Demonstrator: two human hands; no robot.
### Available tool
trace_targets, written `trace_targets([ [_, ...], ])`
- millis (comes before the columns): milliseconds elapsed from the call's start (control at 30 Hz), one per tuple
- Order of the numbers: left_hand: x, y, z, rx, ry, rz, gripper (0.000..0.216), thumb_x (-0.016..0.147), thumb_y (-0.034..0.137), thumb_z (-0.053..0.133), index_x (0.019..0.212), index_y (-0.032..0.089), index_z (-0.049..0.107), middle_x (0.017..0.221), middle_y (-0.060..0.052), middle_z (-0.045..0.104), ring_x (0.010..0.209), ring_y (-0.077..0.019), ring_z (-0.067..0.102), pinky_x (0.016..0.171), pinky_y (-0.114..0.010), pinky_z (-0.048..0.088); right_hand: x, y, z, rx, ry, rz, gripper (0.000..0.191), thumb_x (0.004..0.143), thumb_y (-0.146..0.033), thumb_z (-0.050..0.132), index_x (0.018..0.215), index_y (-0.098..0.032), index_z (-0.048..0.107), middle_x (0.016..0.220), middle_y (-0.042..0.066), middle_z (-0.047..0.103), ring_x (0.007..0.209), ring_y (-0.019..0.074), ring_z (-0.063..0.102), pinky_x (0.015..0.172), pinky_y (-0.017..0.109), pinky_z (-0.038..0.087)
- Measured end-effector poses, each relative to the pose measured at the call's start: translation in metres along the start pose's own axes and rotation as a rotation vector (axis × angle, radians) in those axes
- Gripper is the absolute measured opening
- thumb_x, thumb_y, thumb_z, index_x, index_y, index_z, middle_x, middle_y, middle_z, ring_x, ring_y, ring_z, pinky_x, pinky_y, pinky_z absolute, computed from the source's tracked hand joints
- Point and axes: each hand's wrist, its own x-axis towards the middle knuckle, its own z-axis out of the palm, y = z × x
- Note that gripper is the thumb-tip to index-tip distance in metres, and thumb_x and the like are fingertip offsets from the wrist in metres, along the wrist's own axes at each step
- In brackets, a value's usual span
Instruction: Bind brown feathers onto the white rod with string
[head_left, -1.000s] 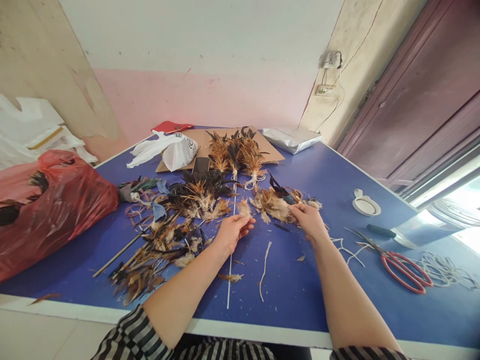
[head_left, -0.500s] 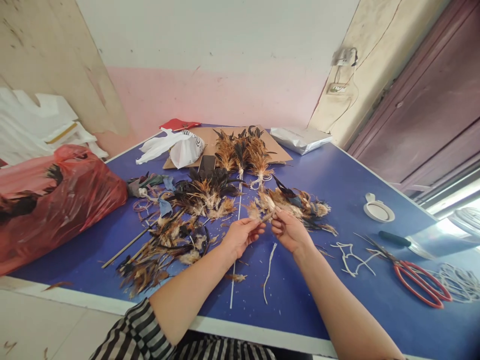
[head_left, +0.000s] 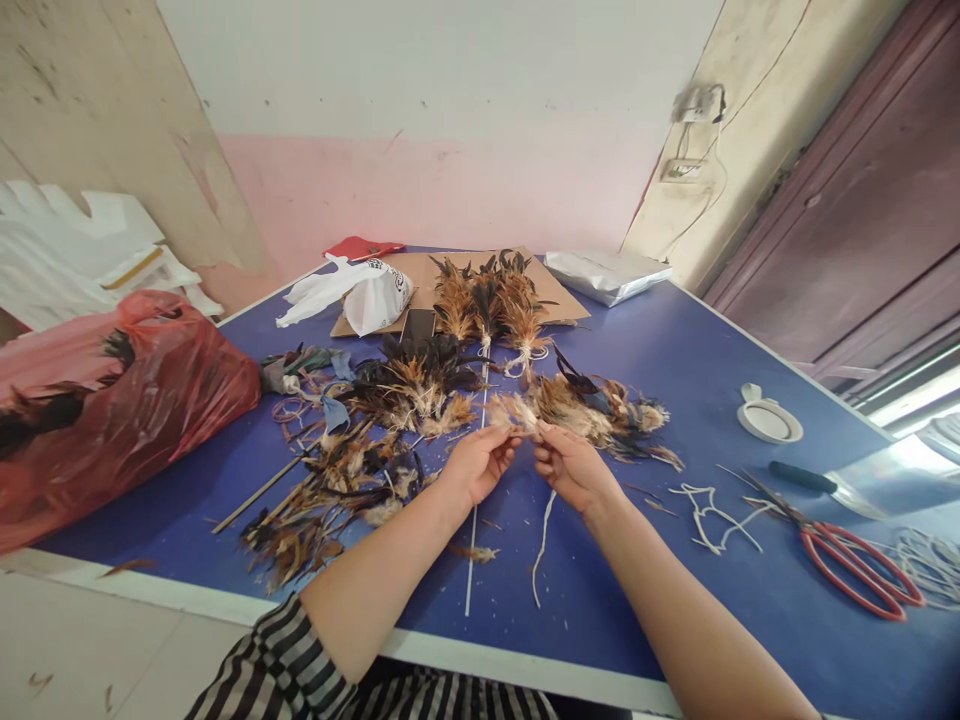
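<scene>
My left hand (head_left: pixel 476 464) and my right hand (head_left: pixel 568 462) meet over the middle of the blue table (head_left: pixel 645 340). Both pinch a small tuft of tan feathers (head_left: pixel 516 411) between their fingertips. Just to the right of it lies a loose heap of brown and dark feathers (head_left: pixel 600 410). A bigger pile of feathers (head_left: pixel 352 470) spreads out on the left. Tied feather bunches (head_left: pixel 487 300) rest on cardboard at the back. A thin white stick (head_left: pixel 474 500) runs down the table under my left hand, and a short white string (head_left: pixel 541 540) lies below my right hand.
A red plastic bag (head_left: pixel 112 400) with feathers fills the left side. Red-handled scissors (head_left: pixel 847 560), a knife (head_left: pixel 817 485), a tape roll (head_left: pixel 769 422) and string scraps (head_left: pixel 709 510) lie on the right. A white bag (head_left: pixel 360 290) and a silver packet (head_left: pixel 607 275) sit at the back.
My right hand left the heap on the right and came in to meet my left hand, bringing feathers to the tuft. Both hands now pinch it together.
</scene>
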Motion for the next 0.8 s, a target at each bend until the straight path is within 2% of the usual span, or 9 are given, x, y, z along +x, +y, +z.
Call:
trace_targets([
  [133, 0.0, 0.004, -0.002, 0.398, 0.015, 0.338, 0.014, 0.064, 0.025, 0.067, 0.067, 0.012, 0.067, 0.066, -0.003, 0.064, 0.062, -0.01, 0.054, 0.061, -0.02, 0.042, 0.003, 0.001, -0.003, 0.013, 0.061, 0.012, 0.022, 0.061, -0.027, 0.072, 0.07, -0.016, 0.054, 0.06, -0.004, 0.057, 0.05, 0.007, 0.054, 0.039, 0.016, 0.039],
  [267, 0.002, 0.004, -0.007, 0.622, 0.015, 0.5, 0.02, 0.066, 0.033, 0.063, 0.065, 0.014, 0.067, 0.059, 0.0, 0.061, 0.058, -0.0109, 0.051, 0.06, -0.022, 0.04, 0.002, 0.003, -0.001, -0.016, 0.057, -0.005, 0.022, 0.061, -0.026, 0.072, 0.07, -0.016, 0.055, 0.064, -0.001, 0.062, 0.057, 0.0098, 0.06, 0.044, 0.018, 0.044],
  [367, 0.003, 0.004, -0.008, 0.646, 0.008, 0.514, 0.021, 0.067, 0.034, 0.062, 0.066, 0.014, 0.067, 0.059, 0.0, 0.06, 0.057, -0.011, 0.051, 0.059, -0.022, 0.04, 0.0, 0.004, 0.001, -0.078, 0.044, -0.06, 0.023, 0.06, -0.026, 0.073, 0.068, -0.015, 0.055, 0.062, 0.001, 0.063, 0.058, 0.0107, 0.061, 0.047, 0.018, 0.047],
  [567, -0.001, 0.007, -0.003, 0.494, 0.047, 0.424, 0.02, 0.062, 0.032, 0.066, 0.066, 0.012, 0.066, 0.06, -0.001, 0.061, 0.057, -0.0113, 0.052, 0.061, -0.023, 0.042, -0.003, 0.005, 0.006, -0.222, 0.04, -0.127, 0.025, 0.058, -0.028, 0.073, 0.066, -0.013, 0.055, 0.057, 0.0, 0.061, 0.059, 0.012, 0.062, 0.053, 0.021, 0.051],
  [800, 0.002, 0.005, -0.003, 0.434, 0.074, 0.402, 0.022, 0.059, 0.033, 0.068, 0.063, 0.012, 0.065, 0.054, 0.0, 0.058, 0.054, -0.0102, 0.05, 0.059, -0.024, 0.042, -0.004, 0.007, 0.008, -0.428, 0.096, -0.2, 0.025, 0.061, -0.032, 0.07, 0.069, -0.015, 0.053, 0.053, -0.001, 0.061, 0.053, 0.0125, 0.061, 0.049, 0.022, 0.05],
])
